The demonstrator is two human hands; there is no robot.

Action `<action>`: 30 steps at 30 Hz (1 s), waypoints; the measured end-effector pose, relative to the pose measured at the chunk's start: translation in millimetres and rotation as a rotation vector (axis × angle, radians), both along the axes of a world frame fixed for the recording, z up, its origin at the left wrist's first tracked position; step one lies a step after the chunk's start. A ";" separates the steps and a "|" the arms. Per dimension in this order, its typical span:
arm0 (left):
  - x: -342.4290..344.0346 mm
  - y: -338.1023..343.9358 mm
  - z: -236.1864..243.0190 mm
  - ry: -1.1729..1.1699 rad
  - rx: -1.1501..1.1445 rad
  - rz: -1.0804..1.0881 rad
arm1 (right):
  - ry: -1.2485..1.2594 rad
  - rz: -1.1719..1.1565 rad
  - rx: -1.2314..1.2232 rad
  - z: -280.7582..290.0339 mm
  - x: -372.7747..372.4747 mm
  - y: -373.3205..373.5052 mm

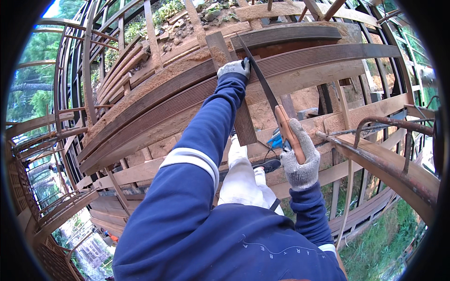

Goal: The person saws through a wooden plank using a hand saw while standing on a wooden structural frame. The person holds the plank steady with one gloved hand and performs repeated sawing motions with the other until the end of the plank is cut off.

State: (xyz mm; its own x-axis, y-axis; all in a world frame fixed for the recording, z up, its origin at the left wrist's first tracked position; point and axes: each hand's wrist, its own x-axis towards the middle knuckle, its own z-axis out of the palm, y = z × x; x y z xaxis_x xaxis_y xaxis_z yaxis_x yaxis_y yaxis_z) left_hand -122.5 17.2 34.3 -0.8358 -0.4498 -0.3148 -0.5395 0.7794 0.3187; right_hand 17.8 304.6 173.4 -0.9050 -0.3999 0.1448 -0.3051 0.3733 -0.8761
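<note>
We see the right hand (300,159), in a grey knitted glove, closed around the wooden handle of a saw (270,96), though the handle covers part of the palm and we cannot follow every finger; the dark blade runs up and to the left across the long grooved boards (309,66), its tip over the end of the upper grooved board (290,37), but we cannot tell whether the teeth touch wood; the left hand (233,69), gloved too, lies just beside the blade on a short grooved plank (245,125) set crosswise on the boards; its palm side is turned from us, so how tightly its fingers bend, or whether they grip the plank or only press it, we cannot tell; the left sleeve (197,136) hides the middle of that plank, whose lower end shows again above the white trousers (241,185); beyond the right hand's fingers we catch a blue object (275,139), partly covered and too small to name; a dark shoe (270,165) shows only in part; the rusty metal frame (408,122) at right runs into the black rim and is cut off.
</note>
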 end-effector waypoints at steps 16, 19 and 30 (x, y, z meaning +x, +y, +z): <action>-0.8 -0.9 1.0 -0.002 0.013 -0.013 | -0.160 -0.012 -0.010 -0.2 1.0 -8.6; 3.2 -3.6 1.4 0.023 0.021 -0.007 | -0.155 -0.011 -0.040 11.6 25.1 13.1; 2.2 -0.8 -3.0 0.096 -0.019 0.029 | -0.284 -0.078 -0.036 26.6 44.0 29.9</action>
State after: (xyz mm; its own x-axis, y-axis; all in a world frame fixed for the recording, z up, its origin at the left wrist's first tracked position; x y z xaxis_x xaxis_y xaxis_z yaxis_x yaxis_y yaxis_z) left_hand -120.3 16.4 31.3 -0.8482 -0.4795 -0.2251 -0.5297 0.7703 0.3551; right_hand 61.8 334.5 200.0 -0.9392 -0.3265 -0.1058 -0.0173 0.3529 -0.9355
